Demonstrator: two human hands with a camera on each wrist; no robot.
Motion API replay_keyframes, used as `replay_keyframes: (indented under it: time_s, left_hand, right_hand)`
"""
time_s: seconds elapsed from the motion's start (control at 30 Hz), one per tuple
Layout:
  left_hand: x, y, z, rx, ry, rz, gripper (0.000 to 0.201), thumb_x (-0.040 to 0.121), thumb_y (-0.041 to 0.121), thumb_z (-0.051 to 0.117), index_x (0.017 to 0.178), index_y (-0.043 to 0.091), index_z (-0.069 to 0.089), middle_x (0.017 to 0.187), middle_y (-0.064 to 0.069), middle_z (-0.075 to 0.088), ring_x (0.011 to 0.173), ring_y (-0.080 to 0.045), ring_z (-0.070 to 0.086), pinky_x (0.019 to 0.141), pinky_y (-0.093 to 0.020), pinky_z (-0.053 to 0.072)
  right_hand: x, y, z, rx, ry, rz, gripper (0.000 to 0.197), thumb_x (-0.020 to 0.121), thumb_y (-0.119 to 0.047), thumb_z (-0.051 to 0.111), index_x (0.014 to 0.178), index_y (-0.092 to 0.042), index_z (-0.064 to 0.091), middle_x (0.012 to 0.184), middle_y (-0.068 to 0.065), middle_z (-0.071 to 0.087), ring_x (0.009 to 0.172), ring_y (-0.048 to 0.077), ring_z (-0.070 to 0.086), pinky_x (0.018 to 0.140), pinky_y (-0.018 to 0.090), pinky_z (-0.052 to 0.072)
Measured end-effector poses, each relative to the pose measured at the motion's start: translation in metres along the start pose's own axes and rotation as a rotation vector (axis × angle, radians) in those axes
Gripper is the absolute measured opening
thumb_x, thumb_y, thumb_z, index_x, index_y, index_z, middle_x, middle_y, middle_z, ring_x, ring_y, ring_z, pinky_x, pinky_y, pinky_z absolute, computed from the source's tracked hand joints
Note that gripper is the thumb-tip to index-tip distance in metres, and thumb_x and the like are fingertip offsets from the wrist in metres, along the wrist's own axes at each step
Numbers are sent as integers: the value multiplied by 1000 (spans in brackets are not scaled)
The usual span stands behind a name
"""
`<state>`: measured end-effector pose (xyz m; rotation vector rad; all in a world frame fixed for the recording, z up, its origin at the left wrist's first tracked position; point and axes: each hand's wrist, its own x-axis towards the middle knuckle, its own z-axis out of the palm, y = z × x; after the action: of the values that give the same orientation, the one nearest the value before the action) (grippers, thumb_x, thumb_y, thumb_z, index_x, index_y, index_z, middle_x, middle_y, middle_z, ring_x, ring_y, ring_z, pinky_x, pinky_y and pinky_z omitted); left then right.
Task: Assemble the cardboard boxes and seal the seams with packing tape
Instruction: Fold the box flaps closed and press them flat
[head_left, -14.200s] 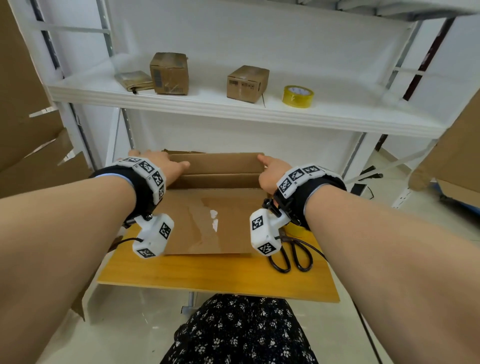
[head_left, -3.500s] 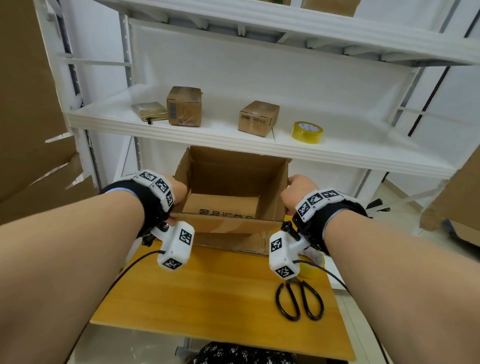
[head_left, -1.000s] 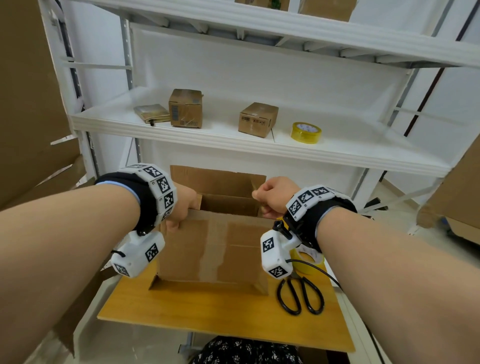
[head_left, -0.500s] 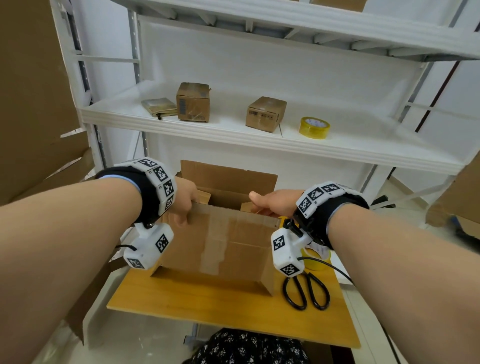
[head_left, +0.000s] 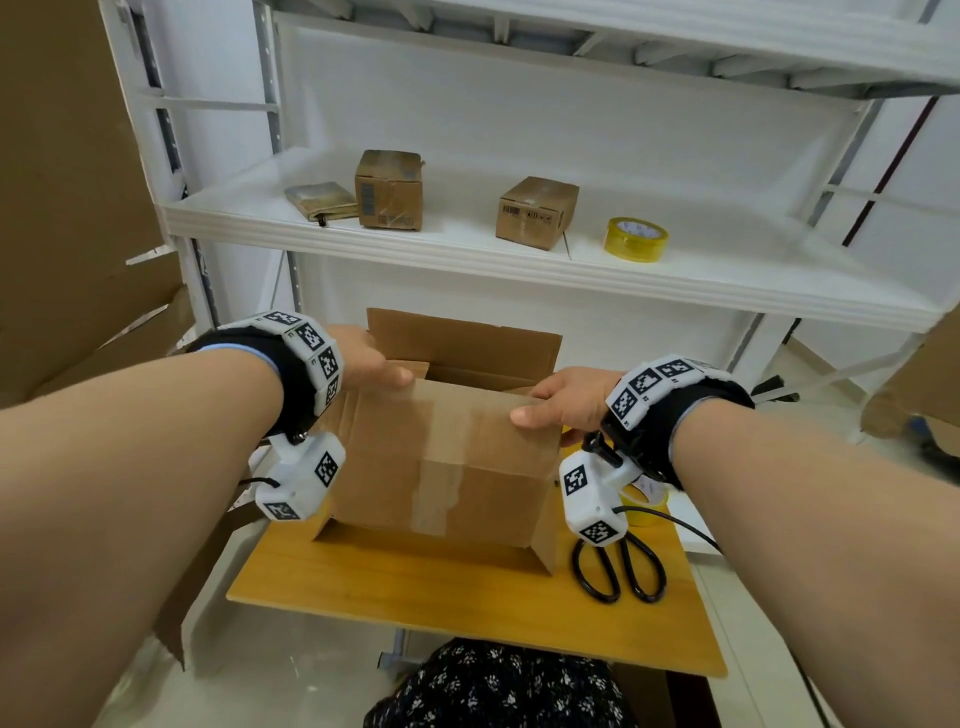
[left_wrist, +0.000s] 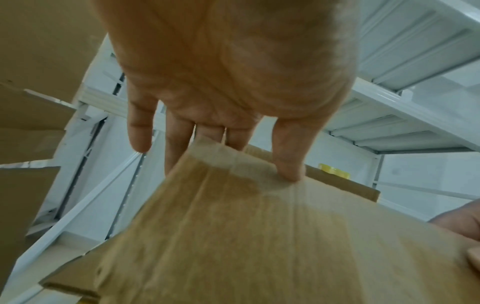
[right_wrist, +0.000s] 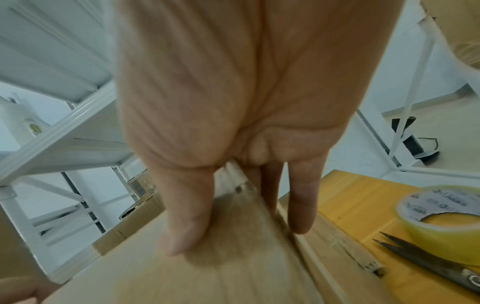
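Black-handled scissors (head_left: 618, 566) and a glossy yellow tape roll (right_wrist: 441, 218) lie just right of the matte corrugated cardboard box (head_left: 441, 462) standing on the wooden table (head_left: 467, 608). Left hand (head_left: 363, 358) and right hand (head_left: 566, 400) each pinch its near flap, thumbs in front
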<state>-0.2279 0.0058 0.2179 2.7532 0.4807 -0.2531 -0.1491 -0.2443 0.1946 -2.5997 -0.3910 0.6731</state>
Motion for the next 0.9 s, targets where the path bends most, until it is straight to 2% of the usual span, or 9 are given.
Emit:
replay_keyframes:
  time_s: [0.1,0.2,0.3,0.4,0.5,0.57,0.67,0.8,0.9]
  left_hand:
    - [-1,-6,8,7,3,-29,66,90,48,60,144,16,40,144,-7,45,130,-27,43,104,-38,35]
    - [-2,-4,20,8,19,-45,64,91,37,59,146,19,34,137,-9,49,122,-28,50,99,-37,44]
    - [1,-4,28,27,40,-77,68,88,39,60,146,17,31,124,-12,55,109,-29,57,94,-40,49]
    - [3,-6,33,20,-13,-114,77,86,41,65,146,14,26,125,-13,54,110,-30,56,95,-41,48]
    - [5,-7,39,-14,-40,-132,76,90,38,63,148,11,22,133,-15,50,115,-31,54,90,-39,49]
    - [5,-5,41,-67,-49,-148,74,91,36,63,147,10,22,133,-16,48,114,-33,54,91,-40,51]
    - [3,-4,41,-124,-59,-153,66,91,33,63,143,8,30,132,-17,48,116,-34,53,96,-42,49]
    - [3,-8,42,-122,-88,-163,57,91,38,63,133,2,46,129,-17,54,115,-34,55,95,-41,50]
    - [4,-10,44,-178,-122,-202,59,90,37,65,133,4,45,128,-18,52,113,-37,55,91,-46,53]
  right_hand:
    - [-4,-4,1,24,79,-16,37,76,-42,80,107,-23,72,104,3,73,99,26,70,91,45,57]
    - [-3,-6,3,20,144,-13,28,79,-22,81,103,-18,69,100,4,70,97,25,70,86,44,59]
    - [-6,-13,2,-136,193,-21,28,81,-27,80,104,-19,66,99,-1,67,91,17,65,85,35,56]
    - [-5,-15,-1,-193,470,-60,26,84,-37,73,100,-20,63,95,-1,66,93,19,63,78,33,52]
    - [2,-14,-7,-167,633,-65,52,82,-45,71,124,-23,51,124,5,54,119,27,48,95,40,46]
    - [7,-15,-10,-206,578,-28,79,80,-50,71,145,-25,35,148,7,36,136,31,34,108,45,36]
    - [18,-16,-7,-225,464,-22,96,79,-56,70,154,-23,20,157,7,29,143,32,30,115,47,32]
    - [19,-16,-1,-288,404,35,83,79,-64,63,149,-31,33,144,8,45,129,34,45,105,48,42]
    - [14,-16,5,-283,266,12,68,84,-62,61,141,-30,47,142,0,50,127,26,51,107,41,42]
